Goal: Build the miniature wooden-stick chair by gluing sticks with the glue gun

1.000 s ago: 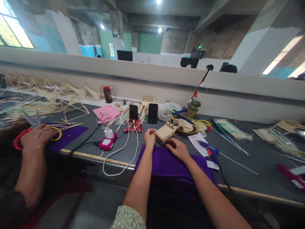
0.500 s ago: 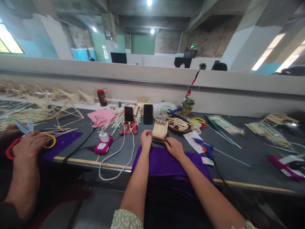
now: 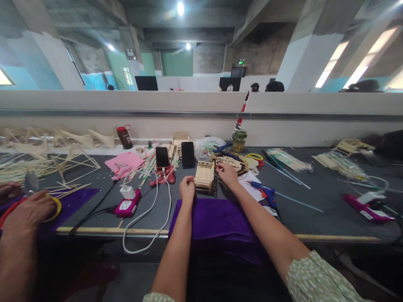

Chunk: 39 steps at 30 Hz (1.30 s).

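Our left hand (image 3: 187, 188) lay at the left edge of the stick model (image 3: 204, 174) on the table (image 3: 292, 222), our right hand (image 3: 228, 175) near its right; whether either pinched anything, we couldn't tell. We judged it light, stiff, fragile, best held low.

This looks like a craft workshop set in a large, unfinished hall. Along the far left edge of the dark grey worktop (image 3: 302, 218) lie a loose heap of thin pale wooden sticks (image 3: 15, 170) and open frames of the same sticks (image 3: 102, 138). A small pale stick-built wooden model (image 3: 204, 174) stands near the middle of the front edge, with a blue-and-red plastic glue gun (image 3: 267, 193) to its right. Behind the back edge runs a low white partition (image 3: 176, 100); beyond it are bare grey concrete beams (image 3: 189, 21) and flat black monitors (image 3: 146, 83).
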Motion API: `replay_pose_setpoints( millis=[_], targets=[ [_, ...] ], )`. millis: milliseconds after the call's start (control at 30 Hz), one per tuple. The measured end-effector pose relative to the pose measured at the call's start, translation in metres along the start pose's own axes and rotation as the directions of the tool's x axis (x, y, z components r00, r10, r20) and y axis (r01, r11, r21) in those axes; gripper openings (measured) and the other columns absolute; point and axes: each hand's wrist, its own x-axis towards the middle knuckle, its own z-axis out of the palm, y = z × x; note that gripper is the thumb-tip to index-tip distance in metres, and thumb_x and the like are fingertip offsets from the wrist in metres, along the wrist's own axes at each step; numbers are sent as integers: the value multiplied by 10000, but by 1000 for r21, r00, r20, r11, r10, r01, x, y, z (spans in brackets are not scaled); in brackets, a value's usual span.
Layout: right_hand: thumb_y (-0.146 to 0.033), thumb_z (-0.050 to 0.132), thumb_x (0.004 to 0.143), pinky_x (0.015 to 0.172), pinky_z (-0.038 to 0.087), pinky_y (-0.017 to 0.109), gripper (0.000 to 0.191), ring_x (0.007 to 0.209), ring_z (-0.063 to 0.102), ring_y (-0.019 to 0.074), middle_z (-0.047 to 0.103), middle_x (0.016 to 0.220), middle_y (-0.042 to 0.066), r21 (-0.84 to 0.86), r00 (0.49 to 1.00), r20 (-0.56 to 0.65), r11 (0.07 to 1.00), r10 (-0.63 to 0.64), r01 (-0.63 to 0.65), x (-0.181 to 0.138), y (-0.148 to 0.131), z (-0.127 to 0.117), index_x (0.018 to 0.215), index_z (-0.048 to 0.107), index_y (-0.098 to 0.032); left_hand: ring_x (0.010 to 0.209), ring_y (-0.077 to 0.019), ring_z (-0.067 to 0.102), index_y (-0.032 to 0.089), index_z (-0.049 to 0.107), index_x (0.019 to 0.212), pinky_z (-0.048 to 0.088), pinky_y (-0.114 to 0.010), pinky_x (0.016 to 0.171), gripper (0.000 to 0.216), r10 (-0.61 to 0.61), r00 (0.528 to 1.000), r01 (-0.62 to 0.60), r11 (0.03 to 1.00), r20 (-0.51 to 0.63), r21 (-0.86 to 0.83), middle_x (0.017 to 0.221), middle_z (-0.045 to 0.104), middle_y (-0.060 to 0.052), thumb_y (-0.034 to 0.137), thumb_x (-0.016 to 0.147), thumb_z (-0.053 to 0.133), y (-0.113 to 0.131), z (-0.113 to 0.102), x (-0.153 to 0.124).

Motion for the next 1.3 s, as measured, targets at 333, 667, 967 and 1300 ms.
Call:
replay_pose_setpoints(
  millis=[333, 667, 967, 1300],
  targets=[
    [-195, 502, 888, 720, 386, 268, 194, 857, 615, 198, 707, 902, 82, -51, 996, 76, 998, 43, -39, -8, -12, -5, 808, 678, -186, 706, -158, 662, 192, 720, 815, 531, -277, 741, 264, 41, 999, -39, 997, -15, 70, 696, 693, 7, 80, 648, 550, 5, -2, -2],
    [-356, 321, 976, 622, 328, 262, 353, 656, 539, 156, 560, 656, -2, 92, 993, 116, 995, -36, 25, -105, -14, -43, 688, 477, -224, 742, -159, 669, 189, 719, 839, 508, -259, 724, 266, 16, 1000, -16, 987, 0, 160, 781, 732, -13, 70, 692, 532, 2, -2, -1],
    [-457, 485, 967, 565, 332, 246, 429, 556, 442, 116, 450, 573, -45, 360, 981, -192, 932, 39, 34, -160, -4, -76, 619, 491, -206, 713, -158, 664, 200, 716, 829, 521, -257, 715, 244, 27, 1000, -28, 985, 6, 172, 735, 715, -4, 83, 672, 569, 9, -3, -6],
    [-390, 701, 838, 681, 454, 275, 217, 693, 592, 162, 659, 747, 13, 456, 771, -594, 885, 227, 92, -152, 3, -113, 794, 687, -178, 663, -134, 671, 183, 687, 862, 549, -243, 640, 285, -26, 992, 13, 994, 122, 107, 756, 712, -11, 58, 672, 516, 12, 9, -10]
  ],
)
